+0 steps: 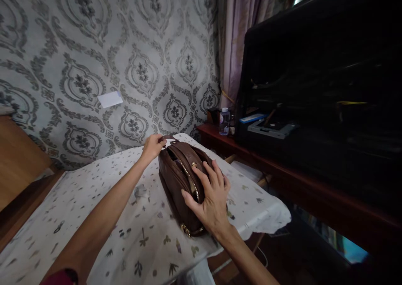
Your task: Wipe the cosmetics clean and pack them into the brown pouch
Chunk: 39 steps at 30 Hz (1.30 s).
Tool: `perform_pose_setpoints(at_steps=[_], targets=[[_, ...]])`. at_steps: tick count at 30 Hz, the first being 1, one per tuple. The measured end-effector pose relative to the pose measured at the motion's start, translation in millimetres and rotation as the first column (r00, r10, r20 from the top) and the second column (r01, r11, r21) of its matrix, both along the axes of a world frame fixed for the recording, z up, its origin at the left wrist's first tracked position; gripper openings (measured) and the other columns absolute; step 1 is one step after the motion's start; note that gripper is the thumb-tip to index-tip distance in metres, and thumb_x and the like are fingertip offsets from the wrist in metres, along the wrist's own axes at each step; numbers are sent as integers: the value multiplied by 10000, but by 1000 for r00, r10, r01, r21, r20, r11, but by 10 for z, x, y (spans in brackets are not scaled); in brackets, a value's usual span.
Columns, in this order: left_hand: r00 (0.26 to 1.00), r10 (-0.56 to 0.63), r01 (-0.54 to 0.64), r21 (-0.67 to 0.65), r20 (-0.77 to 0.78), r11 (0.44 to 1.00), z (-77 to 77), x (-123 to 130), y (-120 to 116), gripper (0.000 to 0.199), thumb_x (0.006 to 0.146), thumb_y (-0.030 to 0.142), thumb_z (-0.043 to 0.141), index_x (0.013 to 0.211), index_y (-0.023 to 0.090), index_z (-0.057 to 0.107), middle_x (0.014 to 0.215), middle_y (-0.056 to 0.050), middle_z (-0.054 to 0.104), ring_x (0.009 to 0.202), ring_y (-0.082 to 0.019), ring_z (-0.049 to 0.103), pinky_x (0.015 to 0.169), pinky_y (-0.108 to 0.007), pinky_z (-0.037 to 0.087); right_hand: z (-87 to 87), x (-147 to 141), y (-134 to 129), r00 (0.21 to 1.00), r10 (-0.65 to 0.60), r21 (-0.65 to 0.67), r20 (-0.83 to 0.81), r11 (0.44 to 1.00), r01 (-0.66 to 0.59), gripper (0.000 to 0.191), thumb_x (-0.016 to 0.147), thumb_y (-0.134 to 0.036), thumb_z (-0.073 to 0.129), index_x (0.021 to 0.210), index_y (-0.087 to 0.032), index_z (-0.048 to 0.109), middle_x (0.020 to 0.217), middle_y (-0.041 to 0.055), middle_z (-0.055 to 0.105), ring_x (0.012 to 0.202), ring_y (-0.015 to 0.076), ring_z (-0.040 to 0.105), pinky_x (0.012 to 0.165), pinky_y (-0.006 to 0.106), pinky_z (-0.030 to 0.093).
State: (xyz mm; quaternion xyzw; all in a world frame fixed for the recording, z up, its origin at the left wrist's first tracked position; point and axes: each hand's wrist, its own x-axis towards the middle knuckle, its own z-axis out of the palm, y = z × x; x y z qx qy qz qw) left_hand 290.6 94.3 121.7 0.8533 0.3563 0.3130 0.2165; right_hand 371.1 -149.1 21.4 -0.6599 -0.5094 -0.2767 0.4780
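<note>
A brown handbag [176,188] with gold zippers lies on the patterned white cloth, its long side running away from me. The zip along its top is partly open, showing a dark gap. At the far end, my left hand [153,146] is closed on the bag beside its short strap handle [168,138]; the fingertips are partly hidden. My right hand [212,197] rests over the near part of the bag's top, fingers and thumb spread apart and touching the leather. Gold zipper pulls [186,229] hang at the near end.
The white tablecloth [132,218] covers the table up to the wallpapered wall. To the right stands a dark reddish desk [216,139] with a clear bottle [224,121], a grey drive-like device [270,128] and a large black panel [314,67]. A wooden piece [21,163] borders the left.
</note>
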Motion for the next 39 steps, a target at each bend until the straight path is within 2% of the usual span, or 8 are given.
perform_pose_setpoints(at_steps=[7, 14, 18, 23, 28, 34, 39], targets=[[999, -19, 23, 138, -28, 990, 42, -30, -196, 158, 835, 285, 565, 734, 188, 639, 681, -2, 617, 691, -166, 549, 650, -251, 377, -19, 27, -20, 998, 66, 74, -17, 995, -64, 506, 866, -487, 622, 1304, -248, 539, 1408, 146, 508, 1427, 393, 369, 1057, 608, 335], [990, -35, 68, 246, -137, 967, 164, -70, -454, 153, 855, 244, 536, 830, 212, 683, 679, -13, 610, 675, -186, 522, 650, -275, 333, 4, 16, -47, 992, 111, 129, -53, 986, -103, 366, 934, -358, 554, 1287, -261, 559, 1426, 134, 502, 1428, 365, 386, 1062, 611, 359], [975, -30, 88, 259, -220, 962, 267, 95, -395, 153, 820, 229, 585, 914, 214, 705, 699, -18, 625, 678, -198, 522, 644, -279, 310, -3, 10, -36, 994, 94, 125, -58, 988, -86, 347, 942, -328, 527, 1281, -263, 557, 1455, 142, 460, 1401, 344, 414, 1054, 607, 363], [954, -90, 154, 211, -285, 965, 273, 467, -247, 127, 796, 303, 646, 798, 195, 714, 686, -9, 623, 685, -182, 534, 620, -261, 317, 9, 31, -67, 997, 48, 65, -63, 997, -44, 420, 941, -372, 511, 1343, -256, 522, 1512, 151, 368, 1398, 339, 392, 1048, 569, 389], [965, -41, 94, 194, -260, 976, 222, 642, -215, 186, 811, 300, 611, 676, 193, 684, 604, -5, 575, 656, -176, 516, 600, -261, 312, 14, 64, -86, 999, 46, 44, -23, 998, -45, 512, 922, -384, 530, 1409, -235, 473, 1471, 145, 441, 1343, 328, 448, 1036, 523, 393], [982, 56, -12, 239, -179, 971, 193, 632, -300, 195, 829, 305, 625, 666, 202, 649, 697, -46, 630, 753, -211, 539, 627, -286, 291, 22, 52, -59, 999, 25, 34, -41, 999, -24, 482, 921, -366, 518, 1385, -239, 502, 1378, 124, 529, 1294, 308, 479, 1034, 513, 381], [994, 53, -31, 227, -93, 973, 179, 603, -380, 197, 818, 312, 639, 662, 192, 639, 681, -27, 612, 716, -186, 515, 617, -282, 277, 23, 39, -41, 999, 13, 52, -33, 999, -11, 436, 925, -366, 514, 1344, -246, 535, 1375, 124, 514, 1288, 305, 475, 1024, 523, 383]])
